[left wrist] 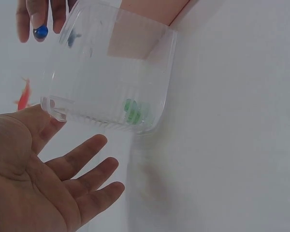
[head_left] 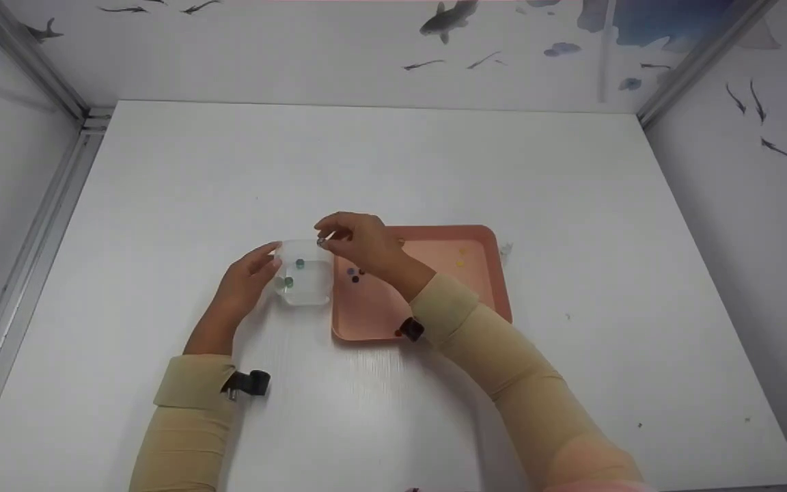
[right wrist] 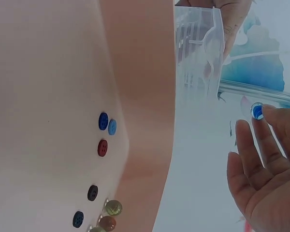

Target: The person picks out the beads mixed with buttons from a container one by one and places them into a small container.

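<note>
My left hand [head_left: 243,281] pinches the left rim of a clear plastic container [left wrist: 106,72], its other fingers spread beside the wall. Green marbles [left wrist: 133,112] show through that wall at the container's bottom. Between thumb and fingertip, my right hand [head_left: 365,244] holds a blue glass marble [right wrist: 257,111], raised over the container's far right edge in the head view. Beside the container lies a pink tray [head_left: 373,321], partly covered by the right forearm. In the right wrist view the tray holds a dark blue button [right wrist: 103,121], a light blue button [right wrist: 112,127] and a red button [right wrist: 102,148].
Two darker buttons, one black [right wrist: 93,193], and several marbles [right wrist: 113,207] also lie in the tray. Small yellow pieces [head_left: 460,263] sit near its right side. The white table [head_left: 393,164] is bounded by panels with fish drawings. Tiny specks dot the table at right.
</note>
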The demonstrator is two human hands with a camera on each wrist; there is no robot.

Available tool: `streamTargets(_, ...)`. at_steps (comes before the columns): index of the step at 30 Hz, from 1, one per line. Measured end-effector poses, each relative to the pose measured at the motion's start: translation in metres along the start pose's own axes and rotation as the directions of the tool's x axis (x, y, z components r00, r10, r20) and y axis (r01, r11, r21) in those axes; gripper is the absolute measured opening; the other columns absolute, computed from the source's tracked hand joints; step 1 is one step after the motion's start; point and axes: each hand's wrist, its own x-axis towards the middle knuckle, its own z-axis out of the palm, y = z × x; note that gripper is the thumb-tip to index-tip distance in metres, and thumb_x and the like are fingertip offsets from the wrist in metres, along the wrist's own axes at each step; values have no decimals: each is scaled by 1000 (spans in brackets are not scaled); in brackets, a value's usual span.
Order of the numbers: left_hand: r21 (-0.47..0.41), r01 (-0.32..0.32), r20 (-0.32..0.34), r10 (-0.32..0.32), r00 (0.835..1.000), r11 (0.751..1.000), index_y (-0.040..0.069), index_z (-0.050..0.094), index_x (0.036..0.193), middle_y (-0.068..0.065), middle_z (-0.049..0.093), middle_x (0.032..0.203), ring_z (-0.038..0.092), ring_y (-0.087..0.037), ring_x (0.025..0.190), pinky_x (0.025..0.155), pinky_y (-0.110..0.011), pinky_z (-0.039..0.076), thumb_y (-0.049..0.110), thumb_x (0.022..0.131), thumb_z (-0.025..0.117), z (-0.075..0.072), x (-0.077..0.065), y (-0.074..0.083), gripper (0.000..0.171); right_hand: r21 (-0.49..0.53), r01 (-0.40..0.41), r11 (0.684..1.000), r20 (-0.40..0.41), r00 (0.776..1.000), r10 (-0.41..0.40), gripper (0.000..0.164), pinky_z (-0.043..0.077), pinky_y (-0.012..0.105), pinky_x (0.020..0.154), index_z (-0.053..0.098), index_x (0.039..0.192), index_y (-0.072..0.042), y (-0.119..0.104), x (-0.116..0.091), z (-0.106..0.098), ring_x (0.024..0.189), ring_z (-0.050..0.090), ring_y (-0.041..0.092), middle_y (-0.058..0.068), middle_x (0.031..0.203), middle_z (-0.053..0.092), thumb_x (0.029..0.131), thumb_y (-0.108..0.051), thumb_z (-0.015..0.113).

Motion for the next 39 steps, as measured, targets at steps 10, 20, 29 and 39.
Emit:
streamTargets(10, 1, -1, -3, 1, 1000, 1000, 19, 34, 151, -16, 38, 151, 27, -37, 143, 114, -54, 25, 36, 104, 43, 0, 1, -1, 51, -157, 79, 984, 58, 996, -70, 25, 53, 23, 80, 67, 119, -15, -3, 5, 6, 100, 63, 10, -2, 111, 68, 95, -15, 63)
streamTargets(20, -14, -16, 0, 16, 1000, 1000, 17, 34, 151, -18, 39, 150, 28, -37, 142, 114, -54, 25, 35, 103, 43, 0, 0, 0, 51, -345, 131, 930, 111, 989, -98, 28, 51, 28, 90, 67, 122, -15, -10, 6, 14, 107, 62, 11, -2, 117, 67, 95, -20, 63)
streamTargets(29, 5, -37, 10, 36, 999, 999, 15, 33, 151, -19, 40, 149, 28, -39, 142, 114, -55, 25, 37, 104, 43, -2, 1, -2, 53, -467, 277, 840, 173, 960, -220, 27, 50, 26, 91, 68, 121, -14, -11, 7, 19, 106, 63, 11, -1, 115, 69, 94, -14, 64)
streamTargets(39, -8, -40, 15, 41, 999, 999, 15, 33, 151, -19, 39, 150, 27, -38, 143, 114, -54, 24, 35, 104, 44, -2, 2, -4, 53, -575, 350, 739, 207, 937, -283, 25, 51, 29, 92, 70, 119, -16, -9, 8, 22, 106, 65, 13, -2, 113, 71, 94, -13, 63)
